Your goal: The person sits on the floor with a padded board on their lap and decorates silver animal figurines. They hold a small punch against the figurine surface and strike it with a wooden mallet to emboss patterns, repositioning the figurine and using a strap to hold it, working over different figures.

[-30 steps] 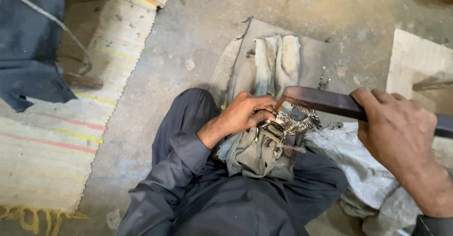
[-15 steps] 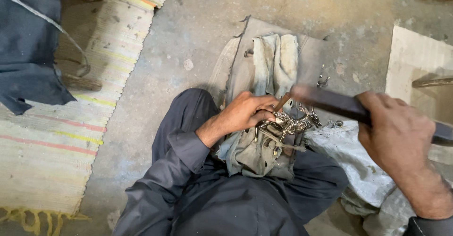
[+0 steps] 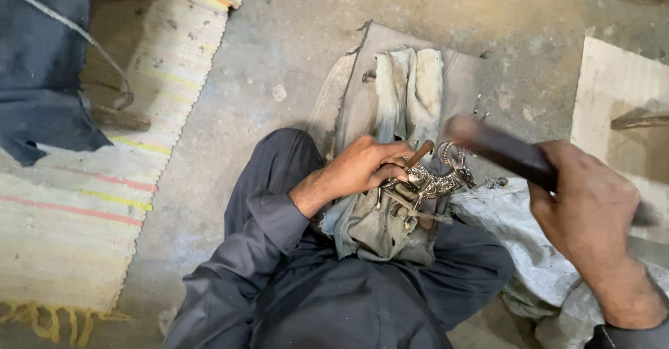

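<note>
the left hand [image 3: 366, 164] sits near the middle of the view, fingers curled and pinching a short brown-handled punch [image 3: 420, 154] that leans up toward 1 o'clock, its lower end down against the shiny ornate metal piece [image 3: 428, 181], seemingly so the tip stays fixed on one spot of the casting. the metal piece lies just at 4 o'clock of that hand, bedded on a bunched grey cloth [image 3: 376, 227] over the person's lap, which likely cushions it and keeps it from sliding. the right hand [image 3: 592, 213] is at 3 o'clock, fist wrapped tight round a dark flat bar [image 3: 498, 147] that reaches toward 10 o'clock, its blurred end hanging just above the punch's top, held like a striker. a pale folded rag [image 3: 408, 91] lies at 12 o'clock on the concrete floor [image 3: 293, 49], and a striped woven mat [image 3: 77, 202] spreads out at 9 o'clock
</note>
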`<state>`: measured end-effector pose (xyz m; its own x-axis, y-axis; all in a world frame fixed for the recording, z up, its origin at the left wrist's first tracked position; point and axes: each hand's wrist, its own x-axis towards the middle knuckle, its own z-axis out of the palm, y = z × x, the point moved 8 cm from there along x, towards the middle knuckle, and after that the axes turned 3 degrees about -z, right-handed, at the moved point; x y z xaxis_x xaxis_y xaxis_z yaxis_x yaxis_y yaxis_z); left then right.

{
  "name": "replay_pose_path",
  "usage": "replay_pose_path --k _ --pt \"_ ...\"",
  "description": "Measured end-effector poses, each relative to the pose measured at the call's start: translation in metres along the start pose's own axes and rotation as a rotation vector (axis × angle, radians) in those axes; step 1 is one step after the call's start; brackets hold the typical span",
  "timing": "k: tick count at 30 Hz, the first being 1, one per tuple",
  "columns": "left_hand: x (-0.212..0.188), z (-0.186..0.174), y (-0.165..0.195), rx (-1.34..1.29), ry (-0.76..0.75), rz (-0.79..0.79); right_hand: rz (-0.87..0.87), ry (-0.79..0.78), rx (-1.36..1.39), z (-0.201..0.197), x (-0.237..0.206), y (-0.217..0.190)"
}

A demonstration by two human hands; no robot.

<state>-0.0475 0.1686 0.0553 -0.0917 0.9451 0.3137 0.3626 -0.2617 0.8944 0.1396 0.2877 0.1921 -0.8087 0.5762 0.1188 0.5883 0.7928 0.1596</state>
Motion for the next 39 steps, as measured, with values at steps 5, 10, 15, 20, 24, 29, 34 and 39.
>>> replay_pose_path --k 5,10,15,20,24,29,34,39 --pt "-0.001 0.0 0.006 0.032 -0.022 0.051 -0.047 0.008 0.041 0.002 -0.004 -0.006" --pt "0.0 0.0 0.006 0.044 -0.051 0.036 -0.081 -0.103 -0.063 0.022 -0.011 -0.003" --pt "-0.001 0.002 0.003 0.039 -0.055 -0.016 0.181 -0.019 0.222 0.024 -0.018 0.024" --pt "-0.003 0.001 0.0 -0.016 -0.05 -0.012 -0.014 0.025 0.025 0.026 -0.02 0.011" --pt "-0.005 0.005 -0.006 0.061 -0.055 -0.006 0.041 0.016 0.198 0.032 -0.019 0.018" --pt "-0.008 -0.01 -0.006 -0.037 0.131 0.084 -0.032 -0.236 0.044 0.052 -0.018 0.01" --pt "-0.004 -0.038 -0.029 -0.162 0.303 -0.131 0.207 -0.418 0.359 0.075 -0.02 0.021" --pt "0.015 -0.029 -0.031 -0.162 0.146 -0.116 0.219 -0.413 0.625 0.09 -0.014 0.021"
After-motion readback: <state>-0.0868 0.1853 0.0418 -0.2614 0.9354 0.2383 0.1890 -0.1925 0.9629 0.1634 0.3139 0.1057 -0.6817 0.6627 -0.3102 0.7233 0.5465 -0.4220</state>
